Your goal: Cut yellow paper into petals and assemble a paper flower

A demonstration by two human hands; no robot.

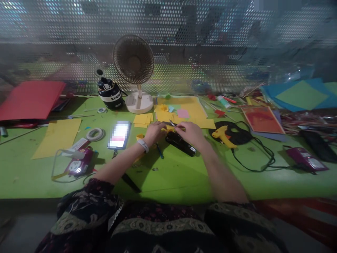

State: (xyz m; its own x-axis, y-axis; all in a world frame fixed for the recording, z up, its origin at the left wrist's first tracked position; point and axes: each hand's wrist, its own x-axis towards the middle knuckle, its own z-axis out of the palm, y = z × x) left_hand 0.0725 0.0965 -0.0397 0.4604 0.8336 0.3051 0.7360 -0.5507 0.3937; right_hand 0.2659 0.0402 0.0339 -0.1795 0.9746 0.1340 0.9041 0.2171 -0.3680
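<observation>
Counting remotely, I see the right hand [190,131], fingers pinching one slim tool [172,123] beside one yellow scrap [170,129]. Whether the left hand [156,133] grips that, I cannot tell. One phone [119,135], one fan [133,61] share the bench [176,182].

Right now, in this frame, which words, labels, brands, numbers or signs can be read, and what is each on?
"ENC", then at least one unclear letter: on the dark bottle's white band.
Phone: screen pixelated, unreadable.
Black object: its small white label is too small to read.
Left purple device and right purple device: any markings too blurred.
I can read nothing else.
</observation>
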